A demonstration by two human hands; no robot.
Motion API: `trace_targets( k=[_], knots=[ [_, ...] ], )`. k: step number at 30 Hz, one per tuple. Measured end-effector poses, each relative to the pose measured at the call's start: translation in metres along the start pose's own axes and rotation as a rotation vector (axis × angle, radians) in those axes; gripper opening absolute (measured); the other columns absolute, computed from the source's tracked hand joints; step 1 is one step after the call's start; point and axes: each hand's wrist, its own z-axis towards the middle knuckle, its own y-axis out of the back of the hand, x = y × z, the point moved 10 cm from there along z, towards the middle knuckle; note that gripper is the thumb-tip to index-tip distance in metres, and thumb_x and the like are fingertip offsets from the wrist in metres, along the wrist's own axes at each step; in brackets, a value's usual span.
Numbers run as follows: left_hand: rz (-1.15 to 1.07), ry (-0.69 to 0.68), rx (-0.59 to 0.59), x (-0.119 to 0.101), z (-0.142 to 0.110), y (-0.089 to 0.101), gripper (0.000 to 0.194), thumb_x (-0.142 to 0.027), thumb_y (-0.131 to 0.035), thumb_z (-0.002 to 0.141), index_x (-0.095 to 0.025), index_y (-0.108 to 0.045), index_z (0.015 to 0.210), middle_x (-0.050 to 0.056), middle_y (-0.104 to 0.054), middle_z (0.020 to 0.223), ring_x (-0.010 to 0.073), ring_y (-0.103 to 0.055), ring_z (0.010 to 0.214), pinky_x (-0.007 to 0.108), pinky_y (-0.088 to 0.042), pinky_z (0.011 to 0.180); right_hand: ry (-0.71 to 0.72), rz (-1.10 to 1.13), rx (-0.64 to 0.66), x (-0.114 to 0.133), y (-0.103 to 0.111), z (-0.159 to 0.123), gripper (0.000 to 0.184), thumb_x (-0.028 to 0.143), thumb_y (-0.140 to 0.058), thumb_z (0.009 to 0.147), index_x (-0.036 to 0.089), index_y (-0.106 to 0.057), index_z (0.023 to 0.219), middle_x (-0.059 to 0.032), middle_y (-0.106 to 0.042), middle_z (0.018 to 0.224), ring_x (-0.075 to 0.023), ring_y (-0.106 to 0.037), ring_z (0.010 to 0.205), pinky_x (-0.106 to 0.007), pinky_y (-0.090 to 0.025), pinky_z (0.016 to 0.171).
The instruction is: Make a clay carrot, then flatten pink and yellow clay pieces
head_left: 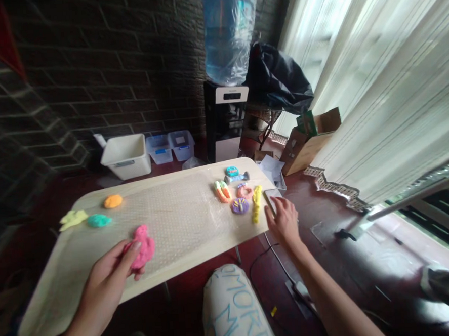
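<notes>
My left hand [114, 268] is closed on a lump of pink modelling clay [142, 246], holding it above the table's near edge. At the table's right end, the fingers of my right hand [284, 219] are curled around a flat, dark-edged object [270, 201], partly hidden by them. Beside that hand lies a yellow clay strip [256, 204]. Left of the strip are a purple clay disc [240, 206], a pink clay ring [244, 190], an orange-and-white clay arch [222, 192], a blue-grey dumbbell-shaped piece [237, 178] and a turquoise piece [232, 171].
The pale table [191, 241] also bears an orange lump [113, 201], a green lump [99, 220] and a pale yellow piece [73, 219] at left. Behind it stand a white bin [127, 156], blue tubs [159, 150] and a water dispenser [227, 117]. Cables [279, 261] run across the floor.
</notes>
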Motion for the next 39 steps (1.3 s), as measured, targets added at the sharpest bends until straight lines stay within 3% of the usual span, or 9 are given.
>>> trace_targets(
  k=[3,5,9,15,20,24,32,36,39],
  knots=[
    [0.041,0.01,-0.029,0.01,-0.011,0.018,0.039,-0.056,-0.077,0.089,-0.019,-0.067,0.081,0.0,-0.062,0.072,0.0139,-0.054,0.062,0.022,-0.049,0.054,-0.206,-0.121,-0.042,-0.09,0.024,0.002,0.047,0.043,-0.051,0.1,0.012,-0.071,0.13,-0.023,-0.066,0.131,-0.0412,-0.059,0.121,-0.061,-0.048,0.103],
    [0.02,0.014,-0.052,0.013,-0.015,0.022,0.042,-0.059,-0.08,0.085,-0.019,-0.068,0.082,0.0,-0.064,0.071,0.0147,-0.056,0.06,0.024,-0.05,0.052,-0.176,-0.036,-0.033,-0.103,0.031,0.001,0.048,0.045,-0.053,0.098,0.011,-0.073,0.125,-0.0238,-0.068,0.127,-0.0404,-0.062,0.117,-0.058,-0.05,0.101],
    [-0.016,0.069,-0.026,0.005,-0.023,0.007,0.05,-0.064,-0.082,0.08,-0.016,-0.071,0.091,0.005,-0.073,0.081,0.0225,-0.071,0.07,0.033,-0.061,0.063,-0.099,0.421,0.15,-0.029,0.006,-0.014,0.046,0.052,-0.049,0.104,0.016,-0.073,0.116,-0.0178,-0.074,0.114,-0.0285,-0.071,0.093,-0.041,-0.057,0.082],
    [-0.019,0.011,0.053,-0.032,-0.037,-0.021,0.049,-0.061,-0.078,0.084,-0.014,-0.069,0.097,0.006,-0.073,0.088,0.0181,-0.068,0.068,0.032,-0.06,0.066,-0.041,0.985,0.701,0.19,-0.057,-0.051,0.052,0.061,-0.043,0.108,0.017,-0.063,0.128,-0.0078,-0.075,0.092,-0.0172,-0.068,0.063,-0.028,-0.049,0.059],
    [-0.042,-0.088,-0.12,-0.04,-0.03,0.004,0.039,-0.058,-0.063,0.092,-0.02,-0.06,0.085,-0.003,-0.054,0.063,0.0141,-0.05,0.053,0.025,-0.04,0.048,0.103,0.871,0.622,0.29,-0.066,-0.038,0.061,0.06,-0.042,0.11,0.019,-0.062,0.069,-0.0049,-0.066,0.063,-0.0162,-0.061,0.061,-0.028,-0.041,0.063],
    [0.335,-0.146,-0.376,-0.04,-0.016,0.051,0.043,-0.048,-0.041,0.104,-0.022,-0.057,0.074,0.004,-0.062,0.065,0.0197,-0.059,0.061,0.029,-0.039,0.057,0.108,0.781,0.61,0.33,-0.089,-0.034,0.067,0.065,-0.045,0.107,0.022,-0.052,0.056,-0.0037,-0.058,0.056,-0.0161,-0.053,0.058,-0.03,-0.034,0.061],
    [0.379,-0.157,-0.45,-0.021,0.033,0.08,0.042,-0.039,-0.04,0.104,-0.021,-0.061,0.072,0.011,-0.072,0.073,0.0242,-0.066,0.07,0.033,-0.039,0.064,0.09,0.812,0.532,0.354,-0.149,-0.02,0.069,0.066,-0.041,0.107,0.022,-0.049,0.054,-0.0006,-0.05,0.051,-0.0133,-0.041,0.05,-0.03,-0.026,0.054],
    [0.008,-0.033,-0.29,0.012,0.055,0.064,0.056,-0.059,-0.036,0.106,-0.024,-0.049,0.064,-0.001,-0.052,0.048,0.0166,-0.051,0.043,0.029,-0.036,0.048,0.01,0.989,0.521,0.335,-0.172,-0.012,0.066,0.066,-0.043,0.106,0.023,-0.046,0.056,0.0012,-0.048,0.049,-0.0122,-0.041,0.046,-0.028,-0.028,0.048],
    [-0.037,-0.061,-0.092,0.014,0.063,0.041,0.06,-0.063,-0.039,0.105,-0.024,-0.048,0.061,-0.005,-0.043,0.041,0.0134,-0.044,0.037,0.027,-0.036,0.046,-0.097,1.091,0.543,0.32,-0.182,-0.005,0.065,0.067,-0.045,0.105,0.023,-0.046,0.056,0.0021,-0.047,0.046,-0.0121,-0.043,0.043,-0.026,-0.032,0.044]
  ],
)
